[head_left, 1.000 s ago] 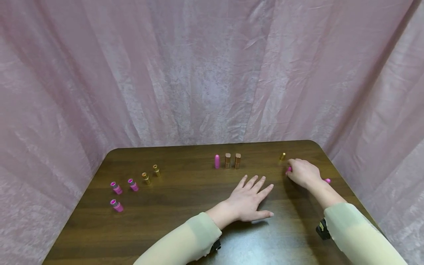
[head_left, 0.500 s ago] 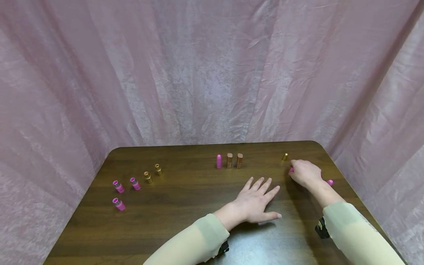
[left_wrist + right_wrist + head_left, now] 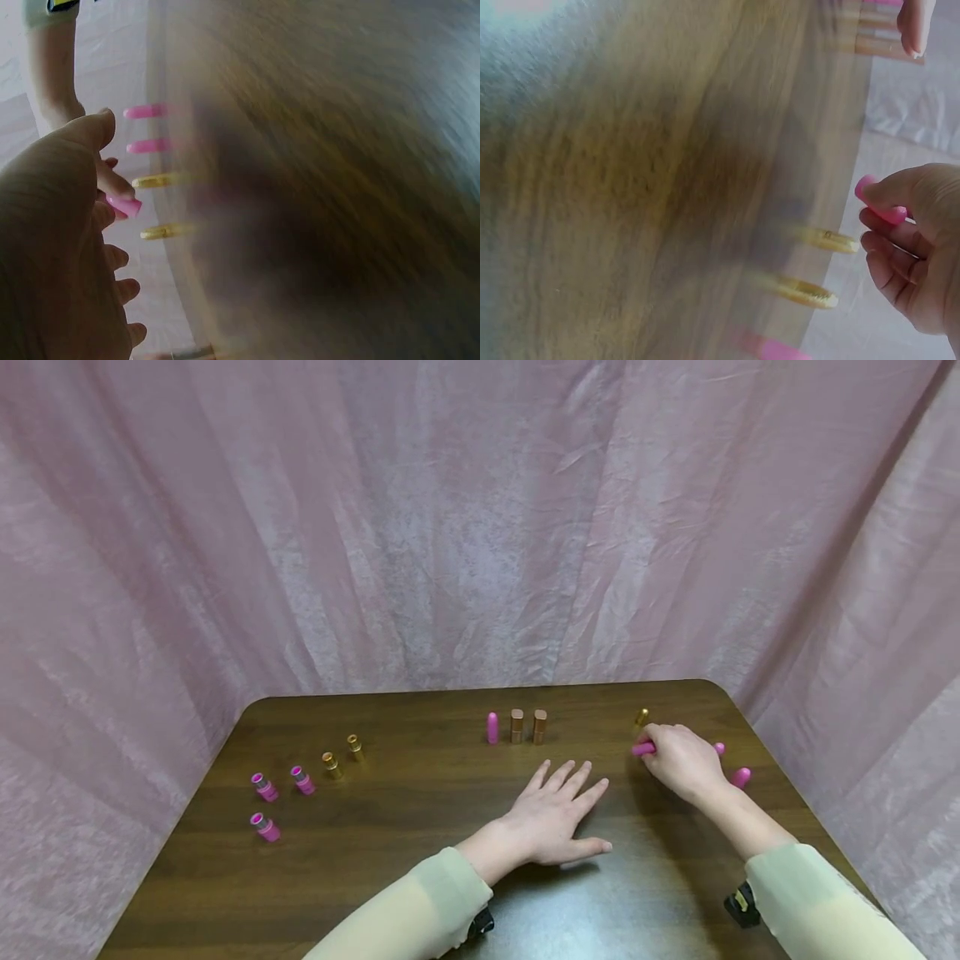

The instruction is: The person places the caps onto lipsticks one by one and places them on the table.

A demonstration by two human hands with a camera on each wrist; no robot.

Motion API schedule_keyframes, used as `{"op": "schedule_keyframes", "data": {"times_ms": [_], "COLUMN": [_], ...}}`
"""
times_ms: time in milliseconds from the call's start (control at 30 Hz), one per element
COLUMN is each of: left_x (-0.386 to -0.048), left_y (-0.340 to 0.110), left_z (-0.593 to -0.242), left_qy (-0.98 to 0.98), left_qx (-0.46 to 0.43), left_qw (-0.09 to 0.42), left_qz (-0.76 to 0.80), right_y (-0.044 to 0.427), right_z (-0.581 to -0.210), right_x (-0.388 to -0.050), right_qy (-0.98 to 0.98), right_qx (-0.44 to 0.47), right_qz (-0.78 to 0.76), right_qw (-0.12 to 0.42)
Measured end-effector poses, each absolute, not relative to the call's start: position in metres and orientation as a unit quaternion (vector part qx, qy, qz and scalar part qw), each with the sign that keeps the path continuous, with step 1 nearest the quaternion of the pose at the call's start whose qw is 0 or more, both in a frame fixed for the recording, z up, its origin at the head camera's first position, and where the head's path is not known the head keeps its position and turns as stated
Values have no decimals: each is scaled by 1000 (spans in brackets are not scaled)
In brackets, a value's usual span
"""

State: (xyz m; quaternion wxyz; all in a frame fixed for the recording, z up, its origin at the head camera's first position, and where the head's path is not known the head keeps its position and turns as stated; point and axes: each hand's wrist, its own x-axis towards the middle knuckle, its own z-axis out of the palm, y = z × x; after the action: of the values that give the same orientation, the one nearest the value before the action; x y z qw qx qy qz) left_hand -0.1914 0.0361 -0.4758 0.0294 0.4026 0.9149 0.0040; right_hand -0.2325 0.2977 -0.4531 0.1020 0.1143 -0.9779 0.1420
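In the head view my right hand (image 3: 684, 763) pinches a pink lipstick cap (image 3: 642, 749) between thumb and fingers, tilted nearly flat and raised off the table. The right wrist view shows the same cap (image 3: 889, 213) across the fingertips. Near that hand stand a gold cap (image 3: 641, 717) and two more pink caps, a farther one (image 3: 719, 748) and a nearer one (image 3: 741, 777). A second gold cap (image 3: 806, 291) shows in the right wrist view; the hand hides it from the head view. My left hand (image 3: 551, 818) holds nothing, fingers spread and palm down over the table's middle.
At the back centre stand a pink lipstick (image 3: 492, 727) and two rose-gold lipsticks (image 3: 517, 725). Uncapped pink tubes (image 3: 264, 787) and gold tubes (image 3: 332, 765) stand at the left. A pink curtain (image 3: 450, 527) hangs behind the wooden table (image 3: 420, 810).
My right hand has lifted the pink cap and tipped it sideways, uncovering more of the pink caps behind the wrist. The left hand stays spread, shifting only slightly.
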Motion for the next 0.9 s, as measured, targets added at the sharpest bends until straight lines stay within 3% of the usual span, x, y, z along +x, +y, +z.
{"op": "schedule_keyframes", "data": {"times_ms": [400, 900], "left_x": [-186, -167], "left_y": [-9, -76], "left_z": [-469, -475], "left_qy": [910, 910], "left_qx": [413, 410], "left_qw": [10, -22], "left_qz": [23, 50], "right_y": [275, 230], "right_z": [-453, -465], "right_x": [-211, -183], "right_qy": [-967, -931], "right_qx": [131, 253], "right_qz": [170, 195], "right_qw": [135, 173]}}
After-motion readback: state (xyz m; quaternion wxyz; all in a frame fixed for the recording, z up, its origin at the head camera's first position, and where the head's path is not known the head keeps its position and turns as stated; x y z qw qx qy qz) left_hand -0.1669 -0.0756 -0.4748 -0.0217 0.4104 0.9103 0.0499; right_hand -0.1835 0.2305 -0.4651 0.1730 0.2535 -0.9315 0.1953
